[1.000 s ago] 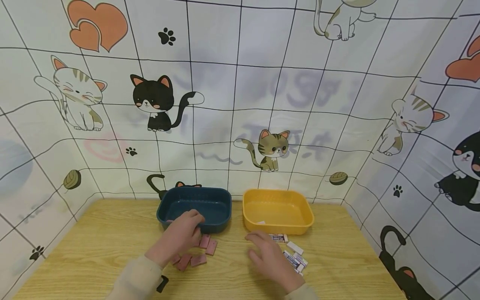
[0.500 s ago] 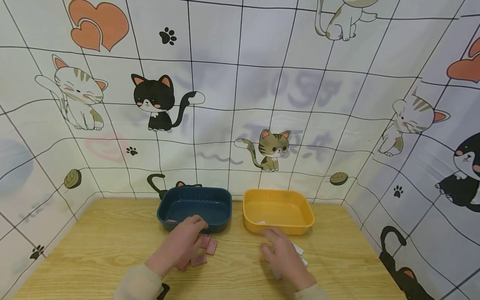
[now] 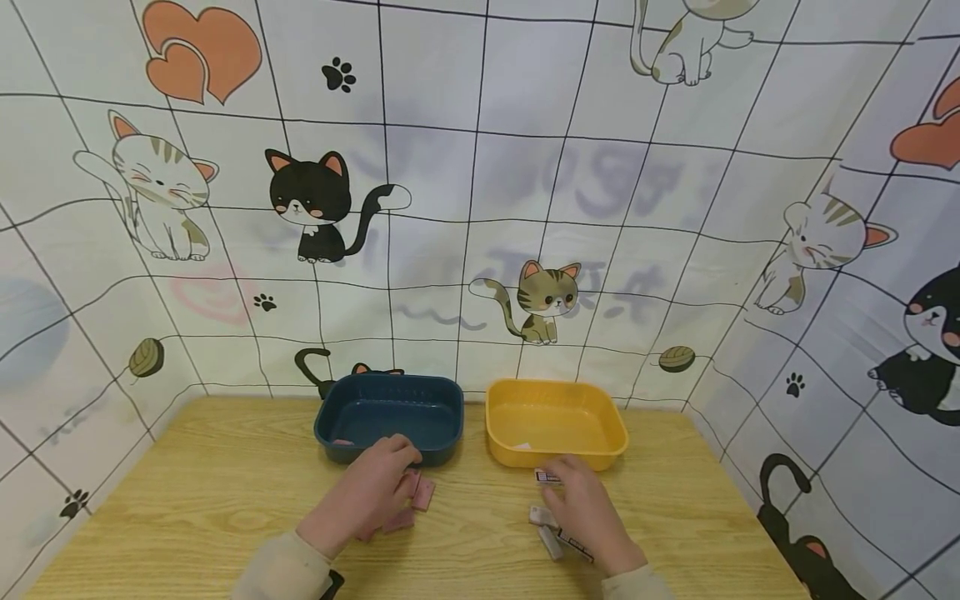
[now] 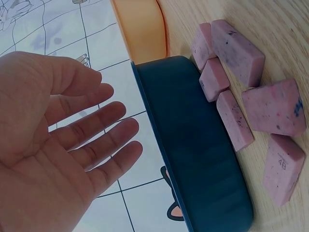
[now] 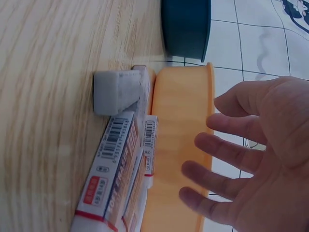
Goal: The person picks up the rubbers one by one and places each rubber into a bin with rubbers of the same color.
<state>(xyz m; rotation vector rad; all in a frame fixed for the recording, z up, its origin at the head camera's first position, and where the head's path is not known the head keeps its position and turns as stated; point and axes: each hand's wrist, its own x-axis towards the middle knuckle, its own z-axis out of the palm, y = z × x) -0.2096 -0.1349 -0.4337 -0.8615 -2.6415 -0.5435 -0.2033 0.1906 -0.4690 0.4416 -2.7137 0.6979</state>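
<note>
My left hand (image 3: 363,492) hovers over the front of the dark blue bin (image 3: 388,412), fingers relaxed and slightly bent, with nothing in its palm in the left wrist view. Several speckled pink erasers (image 4: 236,53) lie on the table in front of that bin, partly hidden by this hand in the head view. By the front of the yellow bin (image 3: 557,417), my right hand (image 3: 588,512) is above several white erasers, some in printed paper sleeves (image 5: 108,164). One bare greyish eraser (image 5: 116,92) sits beside them. The right wrist view shows the right fingers spread loosely, holding nothing.
Both bins stand side by side at the back of the wood-grain table (image 3: 225,483), against a cat-print cloth (image 3: 435,250). A pink piece (image 3: 342,442) lies inside the blue bin. A small white piece (image 3: 523,446) is in the yellow one.
My right hand has moved to the right across the white erasers, so some now show on its left side. The left hand has shifted only slightly right and nearer.
</note>
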